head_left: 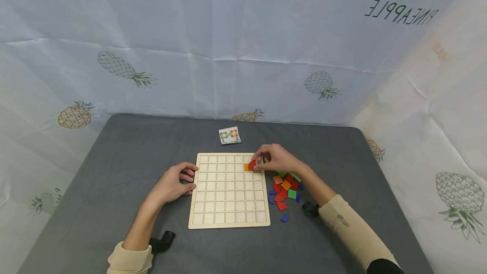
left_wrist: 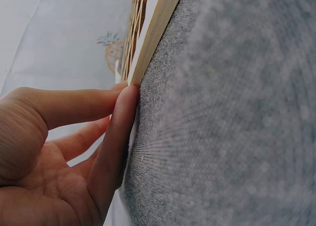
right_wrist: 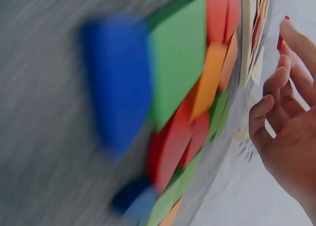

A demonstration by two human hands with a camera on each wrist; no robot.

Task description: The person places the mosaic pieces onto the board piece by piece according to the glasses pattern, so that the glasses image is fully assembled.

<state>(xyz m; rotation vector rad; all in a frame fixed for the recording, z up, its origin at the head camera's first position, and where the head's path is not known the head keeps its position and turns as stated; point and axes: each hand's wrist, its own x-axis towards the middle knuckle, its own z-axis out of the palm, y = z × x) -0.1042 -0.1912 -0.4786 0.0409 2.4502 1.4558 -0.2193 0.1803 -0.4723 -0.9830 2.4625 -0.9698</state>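
Observation:
A pale wooden grid board (head_left: 229, 195) lies flat on the grey table. My left hand (head_left: 173, 185) touches its left edge with the thumb and fingertips, and the left wrist view shows these fingertips (left_wrist: 126, 107) against the board's side (left_wrist: 155, 36). Above the board's upper right squares, my right hand (head_left: 279, 158) pinches a small red piece (head_left: 252, 164) between thumb and fingers. Just left of that piece an orange square tile (head_left: 246, 167) sits on the grid. In the right wrist view the red piece (right_wrist: 282, 38) shows at the fingertips.
Loose red, green, orange and blue pieces (head_left: 285, 185) are heaped right of the board, some overlapping. One blue piece (head_left: 284, 218) lies apart, nearer the front. A small pattern card (head_left: 230, 135) lies behind the board. A pineapple-print curtain (head_left: 236, 83) hangs beyond the table.

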